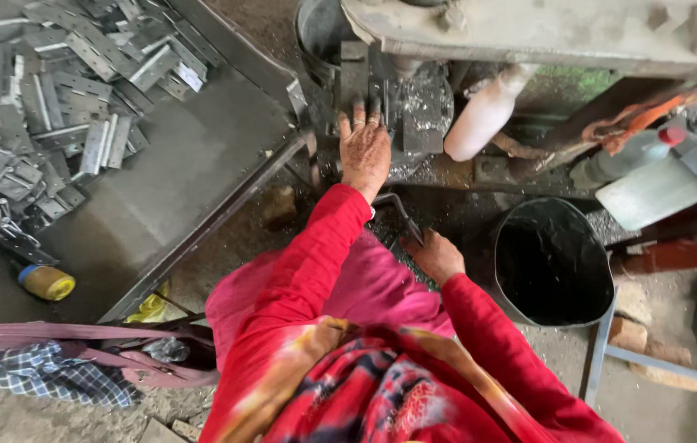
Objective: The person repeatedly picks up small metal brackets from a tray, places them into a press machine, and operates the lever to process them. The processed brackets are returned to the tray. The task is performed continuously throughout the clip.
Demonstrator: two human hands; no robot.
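Observation:
My left hand [364,150] reaches forward and rests on the grey metal press machine [414,98], its fingertips on a small metal piece at the die, fingers close together. My right hand [435,256] is lower, near my lap, closed around the end of a dark metal lever [402,213] that angles up toward the machine. Both arms wear red sleeves. What the left fingers pinch is too small to make out.
A grey metal table [193,156] at the left carries a heap of flat metal hinge plates [53,90]. A black bucket [552,262] stands at the right. A white cylinder [486,115] hangs from the machine. A yellow tape roll [47,283] and a bag [78,349] lie at left.

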